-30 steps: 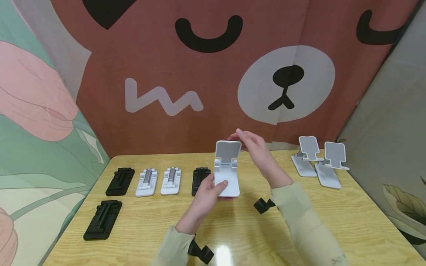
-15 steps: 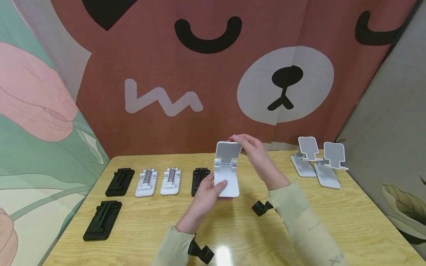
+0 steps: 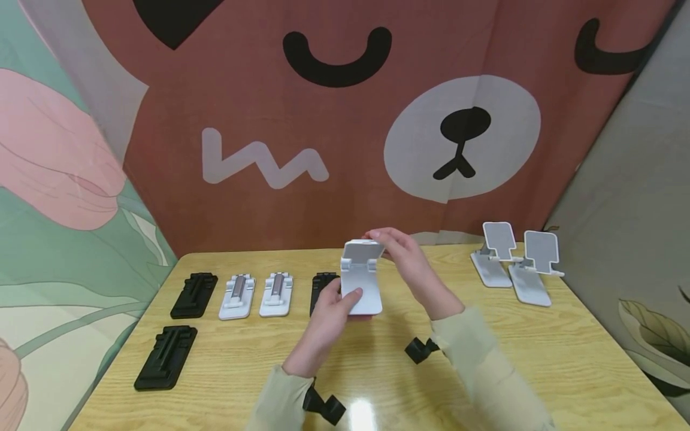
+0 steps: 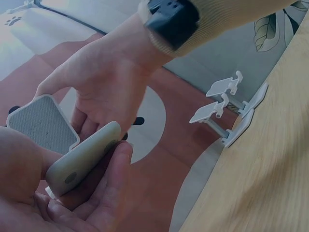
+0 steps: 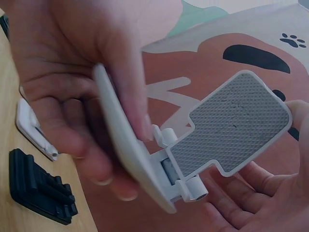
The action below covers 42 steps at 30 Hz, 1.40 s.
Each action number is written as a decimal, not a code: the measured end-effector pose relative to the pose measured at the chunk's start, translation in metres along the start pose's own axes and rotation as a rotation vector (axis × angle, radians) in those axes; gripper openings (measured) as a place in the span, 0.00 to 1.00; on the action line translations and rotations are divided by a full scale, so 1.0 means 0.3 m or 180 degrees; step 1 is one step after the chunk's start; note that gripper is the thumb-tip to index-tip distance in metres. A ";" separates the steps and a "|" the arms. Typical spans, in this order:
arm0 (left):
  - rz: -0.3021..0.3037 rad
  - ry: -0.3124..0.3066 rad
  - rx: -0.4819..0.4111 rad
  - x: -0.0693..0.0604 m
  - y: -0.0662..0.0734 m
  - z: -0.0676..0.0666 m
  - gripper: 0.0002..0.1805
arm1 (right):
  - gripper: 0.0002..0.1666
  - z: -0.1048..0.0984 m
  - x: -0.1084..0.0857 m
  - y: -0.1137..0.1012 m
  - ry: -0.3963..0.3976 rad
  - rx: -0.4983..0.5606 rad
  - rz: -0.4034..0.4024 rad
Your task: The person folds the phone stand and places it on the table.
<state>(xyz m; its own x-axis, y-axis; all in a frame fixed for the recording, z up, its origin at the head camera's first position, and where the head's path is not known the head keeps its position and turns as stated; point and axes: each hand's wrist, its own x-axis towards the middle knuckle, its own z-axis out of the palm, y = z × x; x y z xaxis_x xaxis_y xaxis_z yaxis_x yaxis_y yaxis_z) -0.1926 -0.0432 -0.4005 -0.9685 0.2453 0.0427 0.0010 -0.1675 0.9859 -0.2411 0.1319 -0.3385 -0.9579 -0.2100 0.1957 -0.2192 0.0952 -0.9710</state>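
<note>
A white folding stand [image 3: 362, 287] is held above the table, its base lowermost and its grey-padded plate [image 3: 362, 250] tilted at the top. My left hand [image 3: 329, 317] grips the base from the left, thumb across its face. With thumb and fingers, my right hand [image 3: 415, 269] pinches the top right edge of the plate. The right wrist view shows the grey textured pad [image 5: 236, 121] and the hinge between plate and base [image 5: 130, 140]. In the left wrist view the base [image 4: 82, 159] appears edge-on in my left hand.
Two white stands [image 3: 496, 272] [image 3: 530, 284] stand unfolded at the back right. Along the left lie folded white stands [image 3: 237, 296] [image 3: 277, 294] and several folded black ones [image 3: 195, 294] [image 3: 166, 357] [image 3: 322, 287]. The wooden table [image 3: 242, 371] meets a patterned cloth [image 3: 259, 215] behind.
The plate of the held stand has tilted and looks shorter from above. Both hands have shifted slightly left, and the right hand has come down a little with the plate's edge.
</note>
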 end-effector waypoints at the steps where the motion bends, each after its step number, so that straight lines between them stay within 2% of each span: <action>1: 0.0014 0.0011 -0.0013 0.001 0.000 -0.002 0.23 | 0.28 0.003 -0.003 0.003 -0.0014 -0.0012 0.0014; 8: 0.0058 -0.0025 -0.0020 -0.003 0.004 -0.008 0.23 | 0.32 0.007 -0.021 0.032 0.0025 -0.0059 0.0156; 13: 0.0069 0.0034 0.0048 -0.001 0.000 -0.012 0.24 | 0.37 0.012 -0.043 0.054 0.0005 -0.0065 0.0329; 16: 0.0087 0.0068 0.0072 -0.001 -0.002 -0.015 0.24 | 0.40 0.018 -0.059 0.070 -0.0074 -0.0043 0.0434; 25: 0.0140 0.0101 -0.0008 0.003 -0.004 -0.019 0.22 | 0.45 0.024 -0.091 0.112 -0.0530 0.0013 0.0645; 29: 0.0061 0.0129 -0.0032 0.006 0.004 -0.023 0.22 | 0.44 0.023 -0.092 0.113 -0.0591 -0.0004 0.0661; 32: -0.0062 0.0134 -0.0063 0.008 0.012 -0.028 0.24 | 0.44 0.021 -0.090 0.112 -0.0602 -0.0041 0.0648; 36: -0.0177 0.0124 -0.0158 0.004 0.021 -0.032 0.32 | 0.44 0.018 -0.091 0.112 -0.0653 -0.0060 0.0615; 40: -0.0203 0.0121 -0.0190 0.002 0.029 -0.034 0.40 | 0.44 0.017 -0.093 0.110 -0.0682 -0.0041 0.0632; 42: -0.0182 0.0102 -0.0161 0.002 0.033 -0.034 0.41 | 0.45 0.018 -0.094 0.108 -0.0682 -0.0036 0.0652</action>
<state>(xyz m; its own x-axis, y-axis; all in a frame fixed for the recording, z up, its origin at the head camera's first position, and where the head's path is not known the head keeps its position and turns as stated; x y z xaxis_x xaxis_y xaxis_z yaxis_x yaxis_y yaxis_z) -0.1957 -0.0546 -0.3923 -0.9741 0.2252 -0.0195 -0.0663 -0.2022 0.9771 -0.2201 0.1357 -0.3764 -0.9218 -0.3857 -0.0387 -0.0286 0.1673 -0.9855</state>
